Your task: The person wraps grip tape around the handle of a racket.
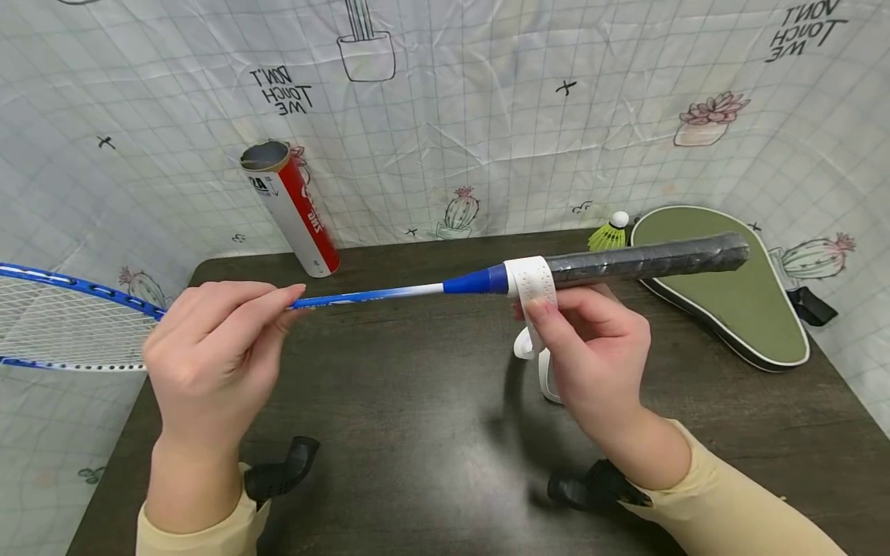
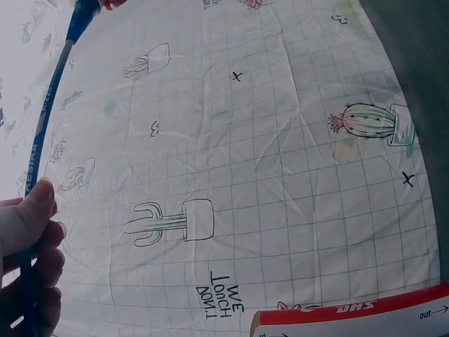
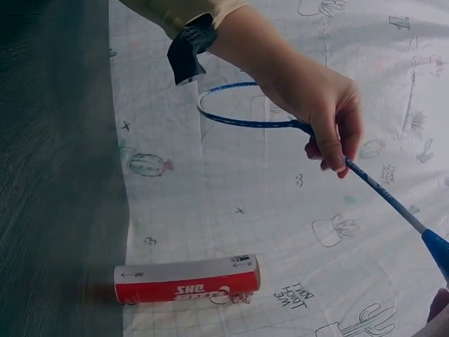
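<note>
A blue and white badminton racket (image 1: 476,281) is held level above the dark table. My left hand (image 1: 208,355) pinches its thin shaft (image 1: 375,294) near the strung head (image 1: 69,320), at the left of the head view. White perforated grip tape (image 1: 531,279) wraps the handle's start, beside the blue cone, and a length of it hangs down. My right hand (image 1: 601,347) pinches that hanging length between thumb and fingers. The rest of the handle (image 1: 647,259) is dark grey and bare of tape. In the left wrist view, fingers (image 2: 38,210) curl round the shaft.
A red and white tube (image 1: 295,212) with an open top stands at the back left of the table (image 1: 389,432). A yellow shuttlecock (image 1: 609,232) and an olive paddle-shaped case (image 1: 730,309) are at the back right. A white loop (image 1: 549,378) shows behind the right hand.
</note>
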### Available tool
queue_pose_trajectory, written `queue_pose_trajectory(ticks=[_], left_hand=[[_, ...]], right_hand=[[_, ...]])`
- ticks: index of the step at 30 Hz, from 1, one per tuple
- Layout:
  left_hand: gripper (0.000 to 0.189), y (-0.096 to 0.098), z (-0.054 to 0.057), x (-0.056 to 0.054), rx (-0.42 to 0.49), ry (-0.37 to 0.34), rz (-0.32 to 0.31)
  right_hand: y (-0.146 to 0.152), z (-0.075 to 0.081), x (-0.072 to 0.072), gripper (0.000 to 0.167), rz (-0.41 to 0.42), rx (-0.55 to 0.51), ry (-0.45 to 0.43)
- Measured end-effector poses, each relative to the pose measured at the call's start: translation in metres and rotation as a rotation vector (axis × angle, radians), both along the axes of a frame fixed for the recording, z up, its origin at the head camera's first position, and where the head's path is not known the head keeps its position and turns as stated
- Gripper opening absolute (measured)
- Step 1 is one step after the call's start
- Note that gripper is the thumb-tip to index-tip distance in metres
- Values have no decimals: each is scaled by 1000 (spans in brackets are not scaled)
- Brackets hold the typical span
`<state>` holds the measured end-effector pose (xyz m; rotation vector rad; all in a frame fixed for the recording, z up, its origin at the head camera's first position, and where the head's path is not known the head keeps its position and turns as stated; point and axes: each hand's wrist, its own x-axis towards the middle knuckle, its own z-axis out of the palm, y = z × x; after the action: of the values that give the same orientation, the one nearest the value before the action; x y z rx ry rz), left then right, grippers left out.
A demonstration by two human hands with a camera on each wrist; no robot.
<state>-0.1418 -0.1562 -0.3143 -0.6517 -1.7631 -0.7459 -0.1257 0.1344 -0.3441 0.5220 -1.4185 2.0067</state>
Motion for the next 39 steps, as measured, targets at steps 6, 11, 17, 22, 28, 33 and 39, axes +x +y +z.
queue_pose_trajectory(ticks=[6, 11, 17, 22, 28, 33, 39], left_hand=[[23, -4, 0, 1, -49, -35, -21], [26, -7, 1, 1, -71, -50, -23], [28, -6, 2, 2, -84, -61, -37], [26, -8, 3, 2, -115, -78, -31], [5, -8, 2, 1, -173, -64, -45], [24, -6, 1, 0, -154, 24, -29], [32, -7, 0, 0, -191, 31, -38]], right_hand=[[0, -1, 0, 12, -28, 10, 19], [0, -2, 0, 17, -117, 46, 3], [0, -3, 0, 13, -87, 34, 21], [0, -2, 0, 14, -49, 33, 16], [0, -2, 0, 20, -58, 62, -21], [0, -6, 1, 18, -136, 108, -16], [1, -6, 0, 17, -132, 113, 5]])
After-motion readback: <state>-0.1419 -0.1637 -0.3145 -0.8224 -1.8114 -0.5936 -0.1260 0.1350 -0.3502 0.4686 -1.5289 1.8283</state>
